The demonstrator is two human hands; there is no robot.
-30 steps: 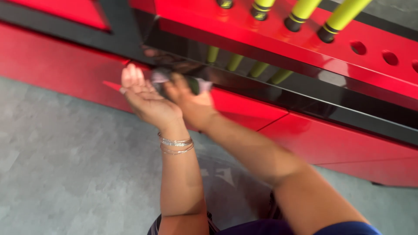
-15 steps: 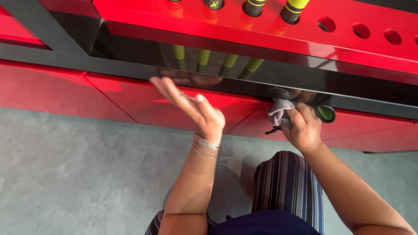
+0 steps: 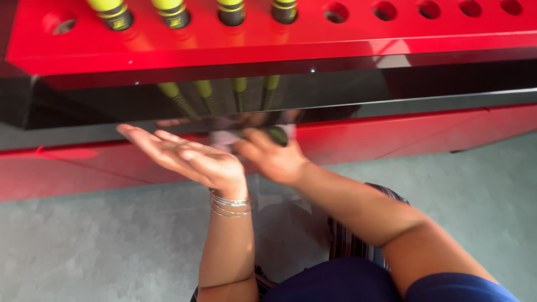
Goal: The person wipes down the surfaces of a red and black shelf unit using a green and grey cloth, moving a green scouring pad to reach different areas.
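Since half a second ago my right hand (image 3: 274,159) has slid left along the glossy black panel (image 3: 335,92), fingers closed on a soft, light grey cloth (image 3: 226,140), best bunched in the palm, beside my open, empty left hand (image 3: 187,159).

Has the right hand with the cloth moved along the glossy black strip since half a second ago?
Yes. The right hand, with the grey cloth, moved left along the black strip, now below the yellow-handled tools, beside the left hand.
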